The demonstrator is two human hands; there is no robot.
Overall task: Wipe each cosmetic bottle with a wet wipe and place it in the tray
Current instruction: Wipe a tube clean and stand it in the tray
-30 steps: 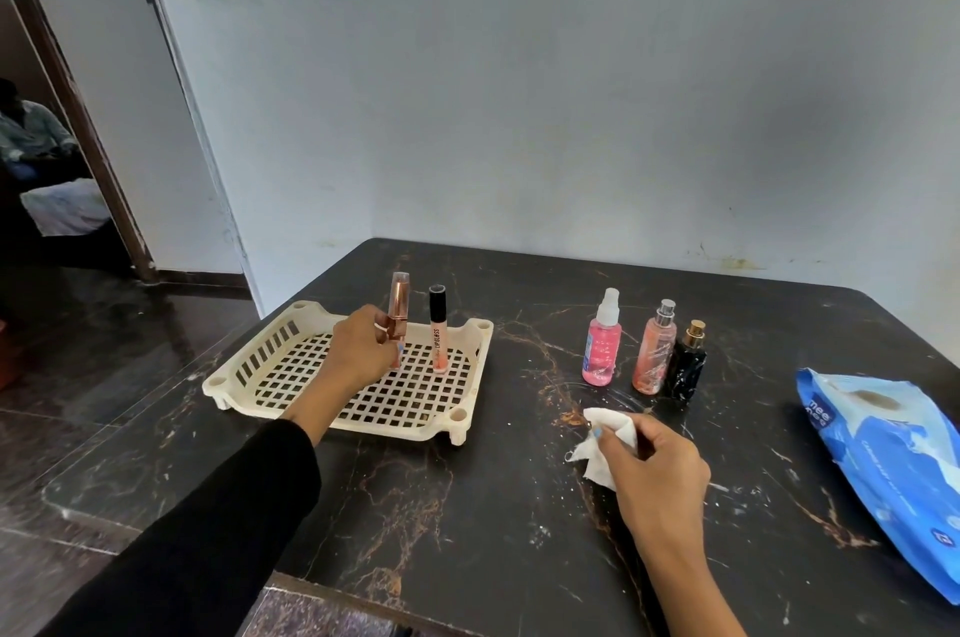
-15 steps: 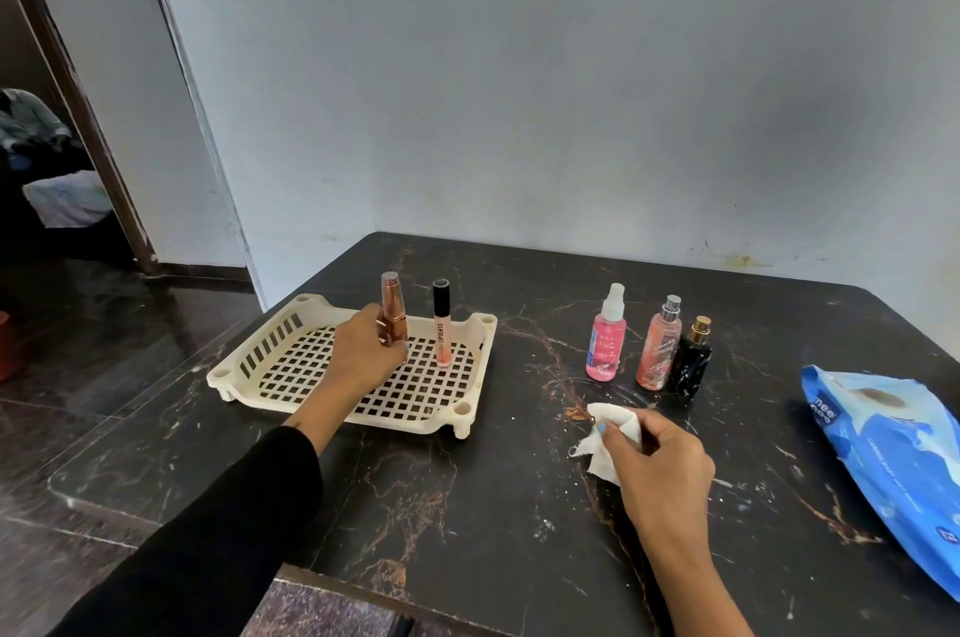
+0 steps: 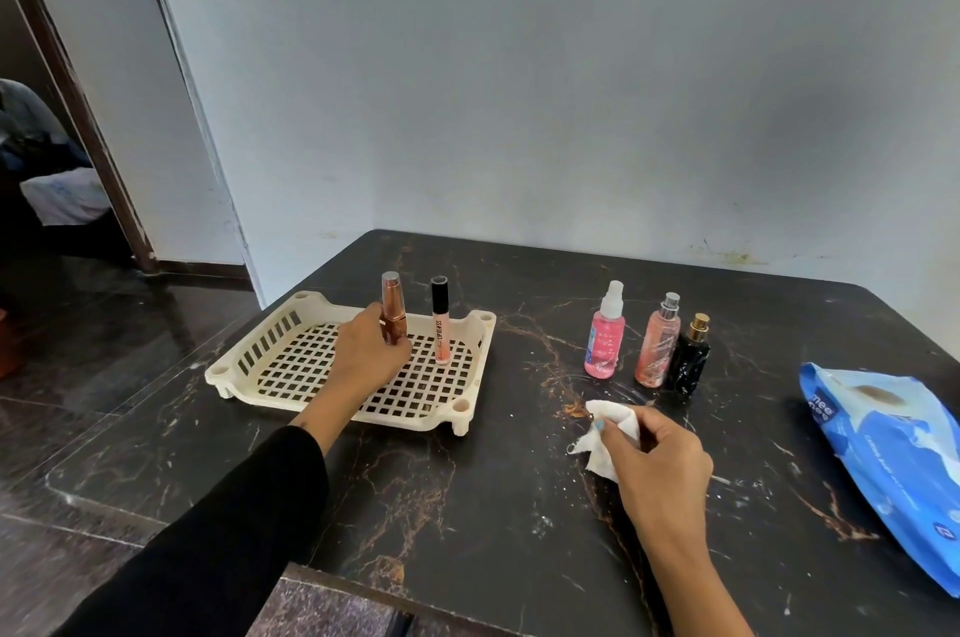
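Just one cam here, head-mounted, wide-angle, looking forward and down across the dark marble table point(image 3: 467, 506) toward the wall behind it. The table's near edge sits right under the lens and both forearms reach in from the bottom of the frame. A doorway shows left of the table.

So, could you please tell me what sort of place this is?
Probably a room in a home: a dark marble-patterned table against a plain painted wall, with an open doorway onto another room.

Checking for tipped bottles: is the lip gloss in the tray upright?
Upright: the lip gloss stands in the tray, black cap on top.
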